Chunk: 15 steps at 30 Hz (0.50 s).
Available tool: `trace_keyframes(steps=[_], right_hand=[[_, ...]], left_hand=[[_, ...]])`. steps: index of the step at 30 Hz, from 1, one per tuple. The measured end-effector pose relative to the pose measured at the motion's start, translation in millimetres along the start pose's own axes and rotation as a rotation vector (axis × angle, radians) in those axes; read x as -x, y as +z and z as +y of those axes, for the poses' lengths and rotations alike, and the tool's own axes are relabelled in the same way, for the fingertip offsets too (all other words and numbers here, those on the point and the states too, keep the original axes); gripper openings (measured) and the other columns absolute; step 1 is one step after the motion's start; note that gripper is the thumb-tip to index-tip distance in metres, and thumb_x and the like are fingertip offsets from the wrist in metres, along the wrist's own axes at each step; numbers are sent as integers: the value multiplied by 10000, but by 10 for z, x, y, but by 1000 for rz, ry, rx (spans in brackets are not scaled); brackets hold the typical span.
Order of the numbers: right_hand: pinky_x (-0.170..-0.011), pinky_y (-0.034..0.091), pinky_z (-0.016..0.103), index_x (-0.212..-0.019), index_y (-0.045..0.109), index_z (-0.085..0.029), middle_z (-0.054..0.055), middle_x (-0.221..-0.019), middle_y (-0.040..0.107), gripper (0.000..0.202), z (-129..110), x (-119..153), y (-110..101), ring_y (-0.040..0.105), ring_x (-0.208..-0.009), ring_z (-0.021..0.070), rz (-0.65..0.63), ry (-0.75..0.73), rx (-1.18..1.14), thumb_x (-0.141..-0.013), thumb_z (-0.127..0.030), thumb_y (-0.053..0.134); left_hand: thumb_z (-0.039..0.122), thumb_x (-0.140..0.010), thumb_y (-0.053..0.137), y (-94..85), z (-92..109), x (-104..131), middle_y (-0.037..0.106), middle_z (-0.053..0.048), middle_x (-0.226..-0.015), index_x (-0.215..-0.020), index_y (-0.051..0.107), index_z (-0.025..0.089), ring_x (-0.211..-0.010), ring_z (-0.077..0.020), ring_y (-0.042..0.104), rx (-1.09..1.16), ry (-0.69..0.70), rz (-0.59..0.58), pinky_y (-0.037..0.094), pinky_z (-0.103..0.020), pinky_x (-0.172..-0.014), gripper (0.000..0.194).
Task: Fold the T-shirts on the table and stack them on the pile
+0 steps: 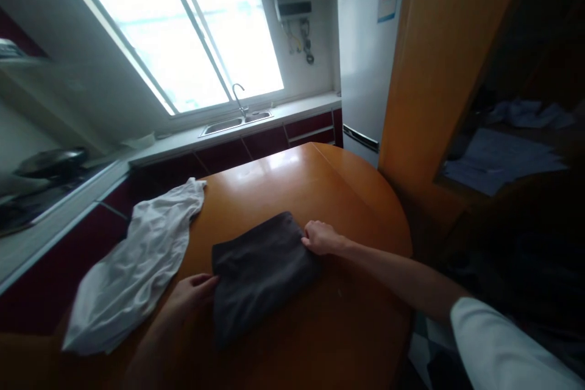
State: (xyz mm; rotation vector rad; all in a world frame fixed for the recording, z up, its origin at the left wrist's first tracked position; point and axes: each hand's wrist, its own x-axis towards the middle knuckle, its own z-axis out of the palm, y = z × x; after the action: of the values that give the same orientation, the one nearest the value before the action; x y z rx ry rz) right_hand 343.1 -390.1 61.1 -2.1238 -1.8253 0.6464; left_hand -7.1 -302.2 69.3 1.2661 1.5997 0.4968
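A dark grey folded cloth (262,277), perhaps a garment, lies on the wooden table (256,195). My left hand (194,291) pinches its left edge between thumb and fingers. At the cloth's right edge, my right hand (321,237) is closed with curled fingers gripping the fabric. To the left, a crumpled white cloth (146,256) lies along the table's edge and hangs partly over it. Its kind cannot be made out.
Behind the table runs a counter with a double sink (223,127) and tap (238,100). A fridge (365,55) and an orange wooden panel (425,73) stand at the right. A pan (50,161) sits on the stove at the left.
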Motion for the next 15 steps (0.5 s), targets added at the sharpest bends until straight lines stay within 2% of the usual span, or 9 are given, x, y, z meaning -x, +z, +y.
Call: trace_keyframes(steps=[4,9,13,15], right_hand=[[-705,472,251,-910,760,-206,93,-1014,766,209,658,-224,-331,708,-938,217,-8,34,-2,-887,-372,635],[-691,460,213,-899,770,-179,74,-965,768,171,1452,-504,-847,699,-872,174,42,136,9,-880,-324,682],[-795,484,236,-878,759,-115,116,-962,751,196,1913,-709,-1225,698,-902,183,159,274,61,-903,-295,686],[-861,503,287,-966,731,-86,125,-1025,721,256,2079,-804,-1367,688,-951,180,280,352,96,-972,-313,614]], left_hand=[[267,-592,897,579,316,-215,719,-49,-674,-701,693,146,-631,-188,707,5,60,-65,568,-222,-573,261],[265,-584,881,1480,919,-525,668,-41,-578,-623,653,126,-537,-167,660,9,154,-117,547,-226,-525,270],[212,-614,848,2212,1377,-820,639,-24,-547,-589,610,138,-499,-137,627,62,213,-163,572,-237,-543,251],[196,-633,833,2542,1568,-996,635,-25,-550,-589,603,140,-500,-133,629,76,226,-167,582,-239,-563,241]])
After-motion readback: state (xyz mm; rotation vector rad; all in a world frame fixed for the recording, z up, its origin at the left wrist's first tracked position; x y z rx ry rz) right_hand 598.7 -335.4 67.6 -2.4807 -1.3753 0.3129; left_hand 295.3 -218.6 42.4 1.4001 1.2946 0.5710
